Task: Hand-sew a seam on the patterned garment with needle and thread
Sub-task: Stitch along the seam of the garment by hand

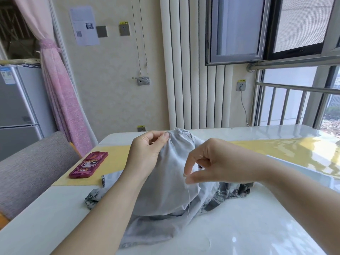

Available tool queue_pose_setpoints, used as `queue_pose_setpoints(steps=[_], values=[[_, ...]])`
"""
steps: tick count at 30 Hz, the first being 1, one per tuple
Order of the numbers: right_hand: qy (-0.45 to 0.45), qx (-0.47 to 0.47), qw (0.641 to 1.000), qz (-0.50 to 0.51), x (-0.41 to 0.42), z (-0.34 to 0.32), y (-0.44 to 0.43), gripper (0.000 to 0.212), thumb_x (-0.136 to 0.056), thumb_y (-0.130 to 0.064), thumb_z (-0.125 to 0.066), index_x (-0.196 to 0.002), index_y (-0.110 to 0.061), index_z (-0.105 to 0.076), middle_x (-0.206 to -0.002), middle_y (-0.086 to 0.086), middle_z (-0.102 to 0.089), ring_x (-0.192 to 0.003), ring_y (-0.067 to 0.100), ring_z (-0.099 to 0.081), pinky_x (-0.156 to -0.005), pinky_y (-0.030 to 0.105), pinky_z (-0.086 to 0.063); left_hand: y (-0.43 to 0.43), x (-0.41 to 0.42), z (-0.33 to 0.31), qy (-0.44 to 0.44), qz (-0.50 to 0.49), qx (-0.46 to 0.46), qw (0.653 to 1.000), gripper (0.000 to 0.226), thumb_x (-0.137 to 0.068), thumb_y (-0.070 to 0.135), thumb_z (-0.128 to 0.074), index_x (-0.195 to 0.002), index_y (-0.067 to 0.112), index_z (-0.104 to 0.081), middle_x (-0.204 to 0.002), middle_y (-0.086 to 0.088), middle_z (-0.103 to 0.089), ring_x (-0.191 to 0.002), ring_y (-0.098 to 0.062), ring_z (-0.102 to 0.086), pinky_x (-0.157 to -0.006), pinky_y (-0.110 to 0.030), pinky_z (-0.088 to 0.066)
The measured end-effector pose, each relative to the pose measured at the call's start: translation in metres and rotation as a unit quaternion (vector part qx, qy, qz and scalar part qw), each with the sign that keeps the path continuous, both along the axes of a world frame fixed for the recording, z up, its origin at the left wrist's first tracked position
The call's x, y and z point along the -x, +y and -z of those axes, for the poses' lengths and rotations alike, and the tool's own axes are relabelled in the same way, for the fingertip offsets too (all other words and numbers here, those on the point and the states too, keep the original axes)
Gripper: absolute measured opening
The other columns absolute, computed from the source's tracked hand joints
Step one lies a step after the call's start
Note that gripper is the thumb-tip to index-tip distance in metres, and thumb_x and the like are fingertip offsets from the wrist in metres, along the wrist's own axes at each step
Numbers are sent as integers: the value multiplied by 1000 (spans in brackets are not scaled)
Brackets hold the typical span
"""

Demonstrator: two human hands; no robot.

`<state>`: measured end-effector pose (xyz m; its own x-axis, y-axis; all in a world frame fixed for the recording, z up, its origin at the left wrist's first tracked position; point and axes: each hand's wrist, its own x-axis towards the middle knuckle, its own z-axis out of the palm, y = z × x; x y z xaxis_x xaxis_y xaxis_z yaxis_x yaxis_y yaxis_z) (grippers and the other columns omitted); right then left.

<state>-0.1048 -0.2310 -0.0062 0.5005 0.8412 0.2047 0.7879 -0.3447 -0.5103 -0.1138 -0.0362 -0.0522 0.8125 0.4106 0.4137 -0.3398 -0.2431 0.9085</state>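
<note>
The garment point(171, 183) is turned inside out, pale grey, with its grey-and-white pattern showing at the lower edges. It is lifted off the white table point(239, 227) in a peak. My left hand point(147, 153) pinches the raised seam edge at the top of the peak. My right hand point(207, 162) is lower and to the right, with thumb and forefinger pinched on the white thread point(188, 197), which hangs down from the fingertips. The needle itself is too small to make out.
A phone in a dark pink cartoon case point(88, 165) lies on a yellow mat point(114, 162) at the left. A grey upholstered chair point(31, 168) stands beside the table's left edge. Metal window bars point(294, 105) and a white radiator point(195, 80) are behind the table.
</note>
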Motion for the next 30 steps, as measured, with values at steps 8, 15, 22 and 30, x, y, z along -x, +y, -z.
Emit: queue_pose_setpoints(steps=[8, 15, 22, 30], values=[[-25, -213, 967, 137, -41, -3, 6, 22, -83, -29, -70, -103, -26, -61, -43, -11, -29, -44, 8, -25, -45, 20, -23, -1, 7, 0, -3, 30, -18, 999, 12, -88, 26, -66, -79, 30, -74, -86, 1, -71, -80, -7, -59, -80, -22, -47], [67, -151, 982, 88, -64, 1, 17, 17, -75, -40, -75, -86, -28, -70, -53, -3, -37, -55, 14, -39, -61, 31, -36, -5, 12, -4, -7, 67, -77, 995, 9, -87, 25, -66, -85, 20, -74, -85, -4, -71, -79, -9, -58, -79, -26, -46], [122, -102, 986, 43, -77, 0, 5, 16, -78, -35, -71, -76, -19, -68, -64, -2, -57, -59, 9, -50, -62, 25, -43, -4, 8, 5, 41, 63, -98, 992, 10, -85, 24, -69, -89, 15, -73, -85, 7, -69, -74, -3, -58, -74, -15, -44], [94, -154, 974, 137, -60, 0, -5, 13, -94, -31, -53, -90, -19, -58, -56, -5, -40, -48, 10, -40, -55, 21, -41, -6, 6, 9, 59, 57, -92, 992, 10, -84, 23, -70, -91, 17, -74, -86, 11, -71, -82, 1, -63, -77, -12, -44]])
